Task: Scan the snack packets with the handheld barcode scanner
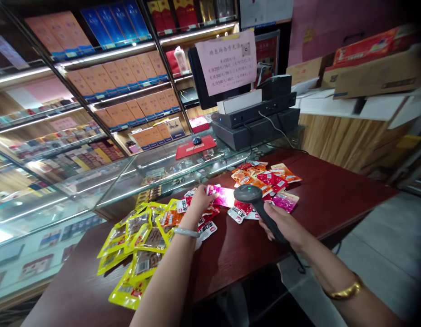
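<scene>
My right hand (287, 225) is wrapped round the handle of a black barcode scanner (249, 194), which has a small green light on top. Its head is just right of a pink and white snack packet (225, 197). The fingers of my left hand (202, 200) pinch that packet at its left end. Red and white packets lie under and beside my left hand. Farther left, several yellow-edged clear snack bags (142, 240) are heaped. Beyond the scanner spreads a pile of orange and red packets (264, 179), with a purple packet (285, 201) near my right hand.
A dark red table (339, 186) carries the packets. Behind it are a glass display counter (128, 177), a red mouse pad (193, 147), and a black cash drawer (261, 125) under a monitor with a pink notice (227, 61). Cardboard boxes (377, 81) stand at the right.
</scene>
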A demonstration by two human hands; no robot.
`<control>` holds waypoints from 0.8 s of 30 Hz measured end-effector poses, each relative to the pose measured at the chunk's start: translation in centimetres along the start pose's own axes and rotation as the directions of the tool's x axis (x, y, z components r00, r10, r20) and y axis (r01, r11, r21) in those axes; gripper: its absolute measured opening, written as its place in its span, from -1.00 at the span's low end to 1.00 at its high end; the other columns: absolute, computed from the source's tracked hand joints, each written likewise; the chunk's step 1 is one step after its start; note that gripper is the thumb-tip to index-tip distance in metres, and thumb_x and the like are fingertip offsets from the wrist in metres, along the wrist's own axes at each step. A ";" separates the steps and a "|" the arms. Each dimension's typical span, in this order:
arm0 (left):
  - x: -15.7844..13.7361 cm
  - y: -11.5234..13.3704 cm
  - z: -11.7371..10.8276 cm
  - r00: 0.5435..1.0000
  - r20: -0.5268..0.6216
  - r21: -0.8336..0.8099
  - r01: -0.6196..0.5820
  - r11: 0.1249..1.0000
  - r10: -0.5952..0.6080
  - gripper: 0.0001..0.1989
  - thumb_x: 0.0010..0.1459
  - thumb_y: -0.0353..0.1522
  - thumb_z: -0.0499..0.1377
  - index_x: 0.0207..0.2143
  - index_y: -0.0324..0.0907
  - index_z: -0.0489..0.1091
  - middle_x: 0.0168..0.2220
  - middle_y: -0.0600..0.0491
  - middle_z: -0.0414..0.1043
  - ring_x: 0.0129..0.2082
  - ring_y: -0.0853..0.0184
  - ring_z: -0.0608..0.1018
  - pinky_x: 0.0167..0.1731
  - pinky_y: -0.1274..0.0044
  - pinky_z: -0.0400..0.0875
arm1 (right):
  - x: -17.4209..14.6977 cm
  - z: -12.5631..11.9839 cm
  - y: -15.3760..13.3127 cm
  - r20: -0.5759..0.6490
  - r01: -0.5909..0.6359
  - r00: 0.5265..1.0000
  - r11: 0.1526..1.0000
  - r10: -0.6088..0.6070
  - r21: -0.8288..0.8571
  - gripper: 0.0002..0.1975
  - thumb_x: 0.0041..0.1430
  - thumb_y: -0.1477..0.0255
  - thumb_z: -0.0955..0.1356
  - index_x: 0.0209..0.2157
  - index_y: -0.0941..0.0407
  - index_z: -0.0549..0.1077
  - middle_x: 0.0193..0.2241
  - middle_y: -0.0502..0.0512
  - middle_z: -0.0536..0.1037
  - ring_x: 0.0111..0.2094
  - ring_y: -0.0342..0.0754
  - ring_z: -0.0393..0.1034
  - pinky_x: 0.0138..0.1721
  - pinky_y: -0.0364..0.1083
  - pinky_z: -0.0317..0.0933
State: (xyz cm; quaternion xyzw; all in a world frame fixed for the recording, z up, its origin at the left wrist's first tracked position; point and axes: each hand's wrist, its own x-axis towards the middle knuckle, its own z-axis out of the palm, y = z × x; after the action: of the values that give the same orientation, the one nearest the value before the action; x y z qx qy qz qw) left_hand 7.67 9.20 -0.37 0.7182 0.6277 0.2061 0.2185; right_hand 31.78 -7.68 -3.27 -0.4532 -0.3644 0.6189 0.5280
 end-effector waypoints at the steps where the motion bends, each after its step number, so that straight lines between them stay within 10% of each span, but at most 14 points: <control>1: -0.3 -0.2 -0.6 1.000 0.005 0.005 0.019 1.000 -0.019 -0.66 0.08 -0.22 0.31 -0.16 -0.22 0.38 -0.22 -0.05 0.57 -0.26 0.23 0.59 -0.29 0.51 0.36 | -0.1 0.0 -0.1 0.001 0.006 1.000 1.000 -0.006 -0.001 -0.44 0.12 -0.16 0.33 -0.44 0.09 0.29 -0.66 -0.13 0.34 -0.71 -0.23 0.17 -0.65 -0.20 0.13; 7: -2.0 0.8 -2.9 0.942 -0.334 0.360 0.161 0.919 -0.034 -0.47 0.12 -0.12 0.25 0.07 -0.18 0.32 0.05 -0.20 0.48 0.11 -0.02 0.45 0.04 0.27 0.28 | -1.5 -1.5 -0.5 -0.053 -0.009 0.999 1.000 0.010 0.023 -0.46 0.08 -0.14 0.38 -0.43 0.08 0.29 -0.65 -0.13 0.33 -0.70 -0.23 0.14 -0.65 -0.20 0.09; 14: -2.7 5.8 5.1 0.964 0.187 0.411 -0.252 0.876 0.189 -0.45 0.00 0.12 0.25 -0.18 -0.11 0.51 0.00 -0.17 0.50 0.11 -0.01 0.45 0.09 0.30 0.26 | -2.8 -3.0 0.5 -0.060 -0.045 0.997 0.998 0.048 0.046 -0.46 0.10 -0.15 0.36 -0.43 0.06 0.24 -0.67 -0.17 0.26 -0.71 -0.24 0.06 -0.64 -0.20 0.01; 24: -3.1 5.4 6.1 0.970 0.237 0.370 -0.139 0.918 0.051 -0.43 0.07 0.00 0.26 0.00 -0.13 0.27 -0.02 -0.14 0.53 0.02 0.05 0.56 -0.05 0.38 0.31 | -3.1 -3.1 0.7 -0.075 -0.054 0.996 0.999 0.054 0.008 -0.42 0.05 -0.20 0.36 -0.42 0.05 0.22 -0.67 -0.17 0.26 -0.71 -0.24 0.03 -0.64 -0.20 -0.03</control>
State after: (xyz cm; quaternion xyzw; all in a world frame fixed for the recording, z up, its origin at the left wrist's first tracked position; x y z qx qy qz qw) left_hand 15.12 5.19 -2.33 0.7952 0.5916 0.0075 0.1322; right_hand 34.55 -10.95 -4.36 -0.4842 -0.3302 0.6165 0.5257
